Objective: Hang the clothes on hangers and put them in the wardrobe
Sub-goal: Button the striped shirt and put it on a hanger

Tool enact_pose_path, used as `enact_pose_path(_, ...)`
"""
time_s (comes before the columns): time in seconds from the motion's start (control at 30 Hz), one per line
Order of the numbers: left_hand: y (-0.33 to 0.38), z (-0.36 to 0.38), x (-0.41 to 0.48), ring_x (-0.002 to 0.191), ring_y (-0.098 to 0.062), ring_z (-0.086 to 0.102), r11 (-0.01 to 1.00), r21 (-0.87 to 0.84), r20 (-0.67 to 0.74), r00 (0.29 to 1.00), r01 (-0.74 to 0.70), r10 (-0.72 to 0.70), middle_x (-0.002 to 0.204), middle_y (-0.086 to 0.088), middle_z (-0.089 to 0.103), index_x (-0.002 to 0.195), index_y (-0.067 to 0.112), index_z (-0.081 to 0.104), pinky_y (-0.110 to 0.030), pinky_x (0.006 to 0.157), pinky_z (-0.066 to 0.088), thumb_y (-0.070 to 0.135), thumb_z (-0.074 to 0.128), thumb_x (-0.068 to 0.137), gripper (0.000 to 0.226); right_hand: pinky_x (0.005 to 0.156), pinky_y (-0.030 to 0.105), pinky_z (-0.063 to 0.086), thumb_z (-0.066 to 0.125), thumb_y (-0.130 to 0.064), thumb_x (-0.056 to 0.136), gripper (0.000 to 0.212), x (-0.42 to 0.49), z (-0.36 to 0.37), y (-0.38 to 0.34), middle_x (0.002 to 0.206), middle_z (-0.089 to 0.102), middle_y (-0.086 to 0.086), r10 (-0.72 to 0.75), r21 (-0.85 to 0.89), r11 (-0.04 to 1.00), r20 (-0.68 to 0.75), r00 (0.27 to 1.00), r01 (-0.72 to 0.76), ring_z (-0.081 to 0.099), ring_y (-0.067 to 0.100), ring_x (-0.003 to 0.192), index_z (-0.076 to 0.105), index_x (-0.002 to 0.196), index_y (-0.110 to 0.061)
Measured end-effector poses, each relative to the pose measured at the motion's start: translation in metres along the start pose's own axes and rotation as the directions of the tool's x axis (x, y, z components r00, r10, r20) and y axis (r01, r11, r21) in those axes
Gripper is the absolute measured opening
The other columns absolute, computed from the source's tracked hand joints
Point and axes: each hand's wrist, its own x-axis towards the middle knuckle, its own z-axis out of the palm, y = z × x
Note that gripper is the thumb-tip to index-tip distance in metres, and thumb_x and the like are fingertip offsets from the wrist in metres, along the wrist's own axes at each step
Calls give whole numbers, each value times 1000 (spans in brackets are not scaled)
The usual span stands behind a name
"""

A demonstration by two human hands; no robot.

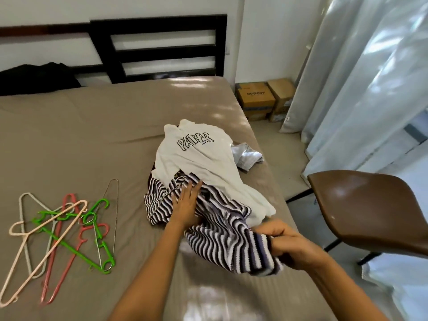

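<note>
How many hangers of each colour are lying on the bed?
Green hanger: 1
Pink hangers: 2
Cream hanger: 1
White hanger: 1
Bare wire hanger: 1
Total: 6
The hangers lie tangled over each other, so the pink count is my best reading.

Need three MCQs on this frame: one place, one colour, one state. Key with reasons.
1. The hangers lie: A. on a shelf; B. on the bed, left of the clothes pile; C. on the floor.
2. The chair seat is: A. brown; B. green; C. white.
3. The right hand is: A. idle; B. holding a hanger; C. gripping the striped garment.
Key: 1 B, they rest on the bed beside the pile; 2 A, the seat is glossy brown; 3 C, it clutches the striped fabric's edge.
</note>
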Motion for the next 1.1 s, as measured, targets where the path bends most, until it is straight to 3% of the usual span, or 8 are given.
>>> enact_pose_path(0.2, 23, 20, -49, 120, -32, 50, 999, 0, 369, 929, -42, 39, 134, -17, 53, 134, 11, 46, -39, 100, 37, 34, 40, 93, 47, 74, 25, 51, 79, -47, 69, 49, -38, -15, -25, 96, 66, 2, 128, -188, 958, -396, 910, -216, 63, 15, 85, 61, 99, -13)
enact_pose_path(0.27, 36, 21, -86, 119, -30, 50, 997, -58, 519, 852, -46, 69, 136, -18, 51, 131, 7, 48, -30, 94, 37, 27, 38, 99, 39, 85, 22, 50, 78, -63, 56, 75, -53, -20, -25, 115, 62, -9, 373, -532, 604, -471, 800, -594, 61, 9, 102, 54, 118, -27)
enact_pose_path(0.4, 57, 19, -166, 95, -22, 59, 994, -86, 867, 486, -69, 109, 143, -21, 42, 138, 2, 41, -13, 72, 45, 29, 64, 73, 73, 73, 19, 48, 80, -46, 67, 56, -91, -9, -3, 97, 66, -11, 911, -664, 203, -140, 387, -719, 61, 4, 83, 63, 113, -19)
enact_pose_path(0.5, 51, 10, -187, 106, -18, 59, 978, -202, 929, 305, -56, 210, 138, -25, 45, 121, 24, 55, -17, 84, 43, 14, 52, 92, 31, 74, 29, 48, 76, -51, 67, 59, -119, -4, -5, 88, 72, 9, 844, -697, 415, 54, 534, -585, 57, 11, 79, 66, 94, 1)
enact_pose_path(0.63, 44, -43, -177, 117, -13, 54, 863, -490, 716, 621, 123, 318, 136, -3, 52, 129, 22, 50, -25, 101, 43, 18, 55, 93, 36, 79, 29, 51, 66, -26, 79, 33, -121, -22, -39, 94, 72, 1, 491, -549, 646, -232, 840, -530, 66, 16, 88, 67, 100, 0)
enact_pose_path(0.73, 40, -72, -136, 123, -21, 50, 867, -496, 207, 964, -43, 166, 136, -2, 51, 137, 20, 40, -22, 92, 41, 31, 61, 91, 52, 69, 37, 43, 57, -19, 84, 25, -80, -47, -35, 89, 68, 14, -66, -701, 433, -652, 755, -567, 61, 32, 85, 64, 96, 1)
enact_pose_path(0.83, 43, -71, -106, 100, -25, 55, 895, -445, -215, 971, -5, -101, 110, -12, 56, 118, -1, 39, -12, 62, 34, 18, 77, 76, 59, 64, 32, 32, 53, 7, 82, 23, -40, -57, -12, 89, 66, 21, -381, -653, 467, -757, 531, -596, 57, 31, 80, 64, 101, 1)
enact_pose_path(1.1, 6, -36, -86, 106, -35, 56, 972, -88, -3, 975, 219, -220, 112, -26, 61, 107, -1, 58, -35, 79, 39, 23, 59, 91, 29, 60, 37, 43, 52, -6, 88, 14, -29, -84, 41, 89, 62, 20, -10, -527, 308, -834, 551, -792, 56, 33, 76, 53, 102, -6)
